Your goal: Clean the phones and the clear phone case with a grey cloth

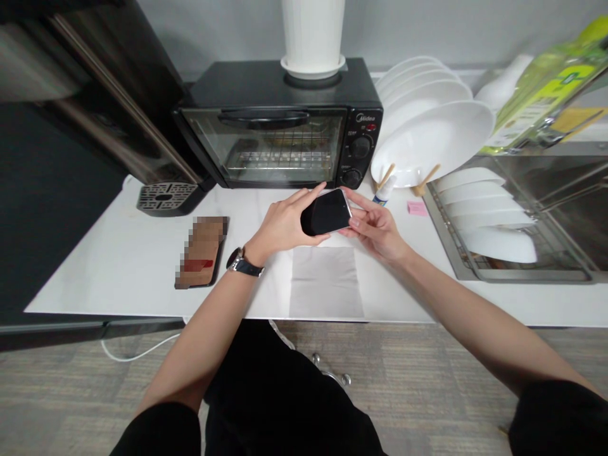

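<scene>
A smartphone (325, 213) with a dark screen is held level above the white counter, near the toaster oven. My left hand (286, 223) grips its left end, with fingers along the far edge and the thumb along the near one. At the other end, my right hand (375, 229) pinches the phone's right side between thumb and fingers. A grey cloth (325, 282) lies flat on the counter just below the phone. To the right of the hands stands a small white bottle (385, 190) with a blue label. A pink slip (417, 208) lies further right.
The black toaster oven (280, 88) stands behind the hands, with a white pot (313, 35) on top. Plates (432, 136) lean in a rack beside the sink (456, 263). On the left, a second phone-shaped item (202, 252), partly pixelated, lies near a drip tray (164, 199).
</scene>
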A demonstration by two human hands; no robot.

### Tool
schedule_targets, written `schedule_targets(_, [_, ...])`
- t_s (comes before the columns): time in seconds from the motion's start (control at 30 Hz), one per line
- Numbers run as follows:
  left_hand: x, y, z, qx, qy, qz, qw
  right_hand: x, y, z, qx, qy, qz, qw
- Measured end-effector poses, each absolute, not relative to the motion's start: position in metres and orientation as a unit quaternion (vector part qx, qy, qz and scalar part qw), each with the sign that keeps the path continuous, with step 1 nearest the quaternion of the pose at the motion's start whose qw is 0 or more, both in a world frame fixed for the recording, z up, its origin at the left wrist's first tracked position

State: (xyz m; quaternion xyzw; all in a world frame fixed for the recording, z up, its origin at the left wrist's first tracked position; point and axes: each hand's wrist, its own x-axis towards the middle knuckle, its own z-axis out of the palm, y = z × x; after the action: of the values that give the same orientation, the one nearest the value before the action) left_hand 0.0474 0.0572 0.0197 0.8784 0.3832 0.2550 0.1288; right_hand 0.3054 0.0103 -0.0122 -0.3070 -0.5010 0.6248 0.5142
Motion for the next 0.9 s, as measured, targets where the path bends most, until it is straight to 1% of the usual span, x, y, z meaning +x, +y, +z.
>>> schedule_targets(0.3, [0.047, 0.058, 0.021, 0.886, 0.380, 0.241, 0.113, 0.306, 0.011, -0.011, -0.310, -0.533, 0.608, 0.500])
schedule_targets(0.47, [0.044, 0.055, 0.032, 0.895, 0.400, 0.187, 0.059, 0.308, 0.020, -0.017, -0.295, -0.551, 0.622, 0.473])
schedule_targets(0.63, [0.044, 0.048, 0.040, 0.913, 0.381, 0.143, 0.000, 0.306, 0.024, -0.018, -0.293, -0.592, 0.626, 0.414])
schedule_targets(0.77, [0.044, 0.048, 0.037, 0.914, 0.372, 0.160, -0.005, 0.304, 0.019, -0.015, -0.306, -0.591, 0.624, 0.408])
schedule_targets(0.9, [0.043, 0.050, 0.034, 0.910, 0.369, 0.189, 0.019, 0.302, 0.012, -0.011, -0.310, -0.575, 0.635, 0.413])
